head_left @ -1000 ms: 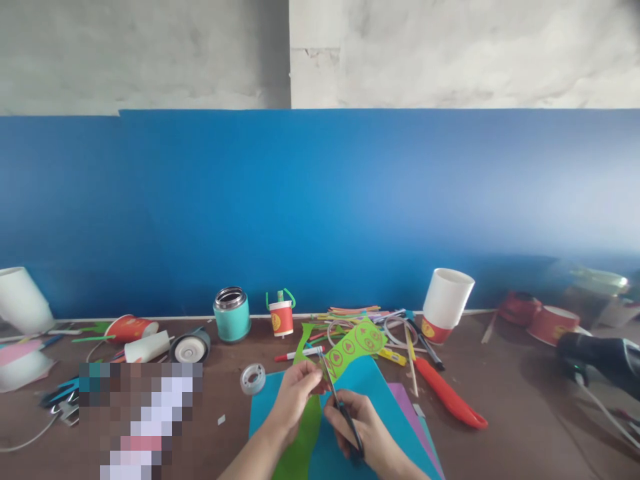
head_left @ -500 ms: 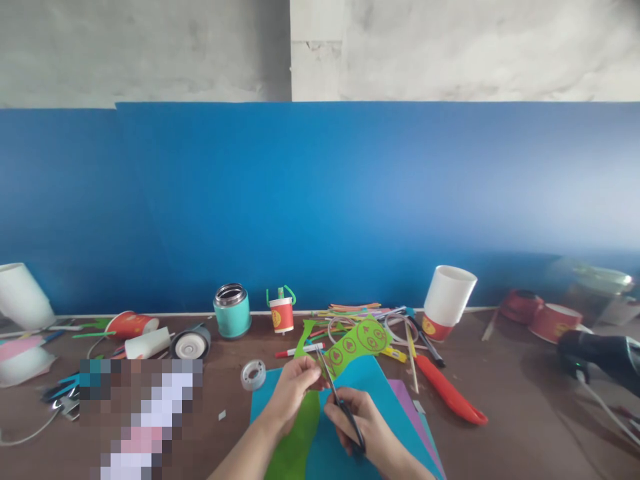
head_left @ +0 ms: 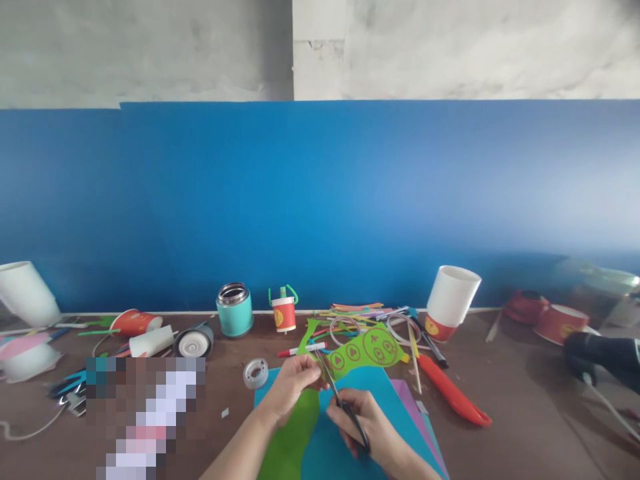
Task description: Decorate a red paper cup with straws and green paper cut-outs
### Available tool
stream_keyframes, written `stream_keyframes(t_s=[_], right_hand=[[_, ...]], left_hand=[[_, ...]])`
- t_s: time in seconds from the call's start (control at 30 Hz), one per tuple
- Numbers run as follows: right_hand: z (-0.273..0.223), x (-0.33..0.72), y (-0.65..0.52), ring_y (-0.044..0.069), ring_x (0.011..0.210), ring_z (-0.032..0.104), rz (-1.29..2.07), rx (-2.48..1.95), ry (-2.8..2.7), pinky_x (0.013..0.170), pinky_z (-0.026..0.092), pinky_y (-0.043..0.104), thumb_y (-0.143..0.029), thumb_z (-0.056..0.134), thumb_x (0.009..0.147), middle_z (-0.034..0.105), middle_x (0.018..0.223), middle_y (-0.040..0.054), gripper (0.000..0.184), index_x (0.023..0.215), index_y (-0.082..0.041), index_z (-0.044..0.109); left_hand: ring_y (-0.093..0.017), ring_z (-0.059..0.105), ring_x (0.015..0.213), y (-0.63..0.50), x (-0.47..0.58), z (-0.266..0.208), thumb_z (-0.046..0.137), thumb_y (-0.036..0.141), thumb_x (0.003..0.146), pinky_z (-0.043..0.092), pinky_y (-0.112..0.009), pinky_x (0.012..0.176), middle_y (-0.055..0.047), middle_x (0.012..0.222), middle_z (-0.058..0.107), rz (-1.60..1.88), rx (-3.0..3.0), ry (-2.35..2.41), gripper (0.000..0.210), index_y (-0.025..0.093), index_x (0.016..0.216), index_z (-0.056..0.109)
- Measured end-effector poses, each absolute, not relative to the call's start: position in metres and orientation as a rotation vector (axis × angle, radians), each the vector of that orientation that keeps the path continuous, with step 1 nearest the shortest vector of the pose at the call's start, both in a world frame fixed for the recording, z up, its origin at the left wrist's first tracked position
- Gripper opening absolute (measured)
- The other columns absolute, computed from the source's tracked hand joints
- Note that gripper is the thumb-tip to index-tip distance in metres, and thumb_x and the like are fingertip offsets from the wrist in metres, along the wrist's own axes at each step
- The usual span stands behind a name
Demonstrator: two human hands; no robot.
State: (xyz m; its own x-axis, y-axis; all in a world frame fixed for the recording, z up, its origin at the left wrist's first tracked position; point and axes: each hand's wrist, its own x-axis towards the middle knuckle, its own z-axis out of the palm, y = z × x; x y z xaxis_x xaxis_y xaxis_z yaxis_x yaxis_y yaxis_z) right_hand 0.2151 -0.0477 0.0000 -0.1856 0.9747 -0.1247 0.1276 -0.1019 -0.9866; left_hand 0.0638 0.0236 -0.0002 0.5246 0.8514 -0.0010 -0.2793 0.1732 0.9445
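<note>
My left hand pinches a green paper piece that carries red-drawn circles and small shapes. The paper stretches away to the right from my fingertips. In my right hand are dark-handled scissors, their blades angled up and left, close to the left fingertips and at the paper's edge. Whether the blades are parted is hard to make out. Beneath both hands lie a larger green sheet and a blue sheet, with a purple sheet under the blue one.
A tape roll and a red marker lie near the left hand. Behind stand a teal thermos, a small cup with green arms and stacked cups. A red-orange scoop-like object lies right.
The far end of the drawn green paper has swung lower and a little to the right. Both hands keep nearly the same place, and the view has shifted slightly.
</note>
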Motion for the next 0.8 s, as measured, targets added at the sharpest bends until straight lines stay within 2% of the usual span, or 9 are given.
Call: stream_keyframes(t_s=[0.13, 0.47, 0.8], right_hand=[[-0.004, 0.216, -0.047, 0.005, 0.031, 0.034, 1.383, -1.258, -1.394, 0.034, 0.025, 0.017, -0.05, 0.063, 0.071, 0.044, 0.037, -0.0075, 0.036, 0.065, -0.016, 0.053], [0.002, 0.217, -0.049, 0.005, 0.03, 0.032, 1.416, -1.279, -1.405, 0.033, 0.022, 0.017, -0.051, 0.062, 0.071, 0.043, 0.035, -0.0078, 0.037, 0.063, -0.016, 0.053], [0.004, 0.216, -0.05, 0.004, 0.029, 0.031, 1.434, -1.287, -1.437, 0.033, 0.022, 0.017, -0.053, 0.059, 0.072, 0.043, 0.036, -0.0082, 0.038, 0.065, -0.017, 0.051]], left_hand=[[-0.02, 0.063, 0.064, 0.025, 0.063, 0.0, 0.07, 0.031, 0.069, 0.042, -0.029, 0.066, -0.004, 0.063, 0.066, 0.877, 1.108, 0.608, 0.023, 0.017, 0.064, 0.053], [-0.016, 0.063, 0.058, 0.027, 0.057, 0.004, 0.07, 0.03, 0.069, 0.035, -0.022, 0.055, 0.0, 0.055, 0.061, 0.817, 1.148, 0.613, 0.024, 0.017, 0.063, 0.051], [-0.019, 0.065, 0.058, 0.026, 0.05, 0.008, 0.07, 0.027, 0.07, 0.043, -0.027, 0.058, -0.001, 0.06, 0.065, 0.729, 1.078, 0.553, 0.021, 0.018, 0.067, 0.051]])
